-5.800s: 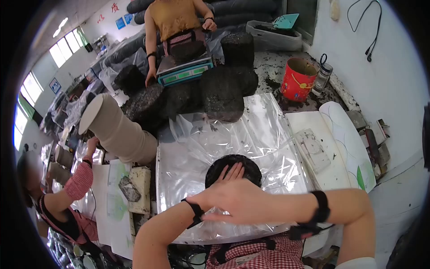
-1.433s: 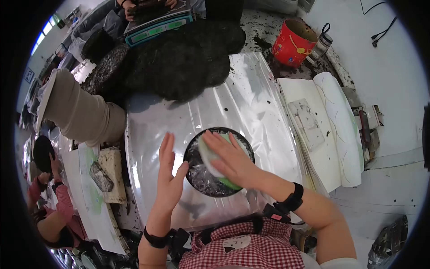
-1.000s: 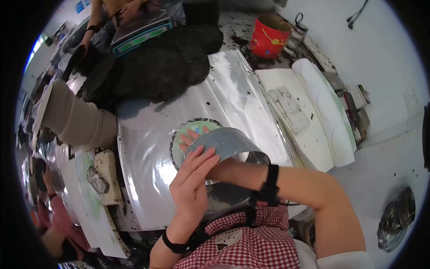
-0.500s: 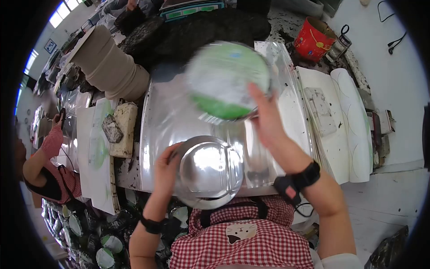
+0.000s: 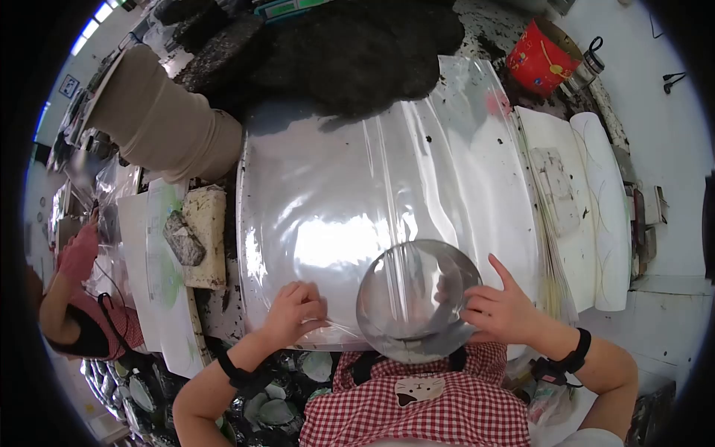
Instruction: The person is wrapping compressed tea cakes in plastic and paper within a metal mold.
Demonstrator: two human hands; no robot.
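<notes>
A round shiny metal dish [image 5: 417, 298] is tilted at the near edge of the table. My right hand [image 5: 500, 311] grips its right rim with the fingers curled around it. To the left of the dish, my left hand [image 5: 295, 313] is curled on the near edge of the clear plastic sheet [image 5: 357, 186], pinching it. The sheet lies spread over the whole table in front of me. Part of the sheet shows through or over the dish.
Dark pressed cakes [image 5: 357, 52] are piled at the far edge. A beige roll [image 5: 164, 123] lies far left, and a stone on a block [image 5: 186, 238] sits left. White papers [image 5: 588, 194] and a red bucket [image 5: 540, 56] are on the right. A co-worker [image 5: 74, 298] sits at left.
The green-labelled round package my right hand held up is gone from view. The metal dish has passed from my left hand to my right. My left hand has moved onto the plastic sheet.
</notes>
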